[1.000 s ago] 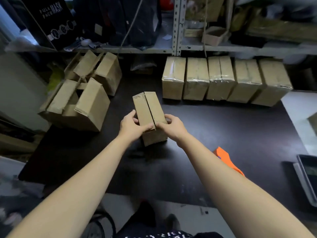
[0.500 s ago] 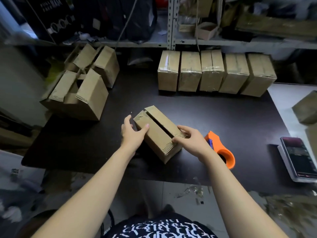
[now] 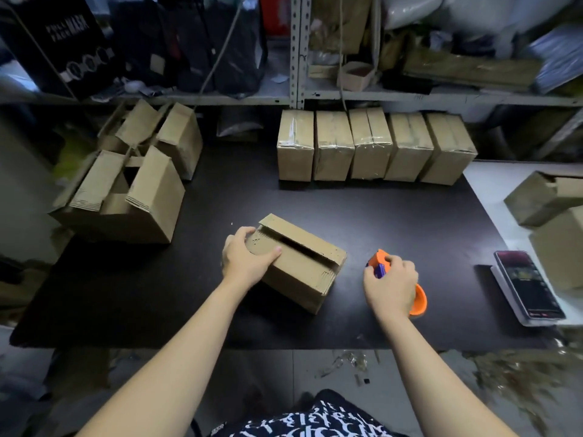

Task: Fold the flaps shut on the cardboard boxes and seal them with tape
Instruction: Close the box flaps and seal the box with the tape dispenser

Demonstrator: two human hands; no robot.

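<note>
A small cardboard box (image 3: 303,263) lies on the black table (image 3: 394,216), its two top flaps folded down with a dark gap between them. My left hand (image 3: 246,257) presses on the box's left end, thumb over the near flap. To the right of the box, my right hand (image 3: 391,285) closes around the orange tape dispenser (image 3: 418,302), which rests on the table. The dispenser's orange and blue head (image 3: 380,263) pokes out past my fingers.
Several taped boxes (image 3: 372,146) stand in a row at the table's back. Open-flapped boxes (image 3: 126,190) pile up at the left. A phone (image 3: 530,288) lies at the right edge beside more boxes (image 3: 549,200). Cluttered shelves (image 3: 296,96) rise behind.
The box came down from my two hands onto the table. My right hand let go of its right end and moved right onto the tape dispenser. My left hand stayed on the box.
</note>
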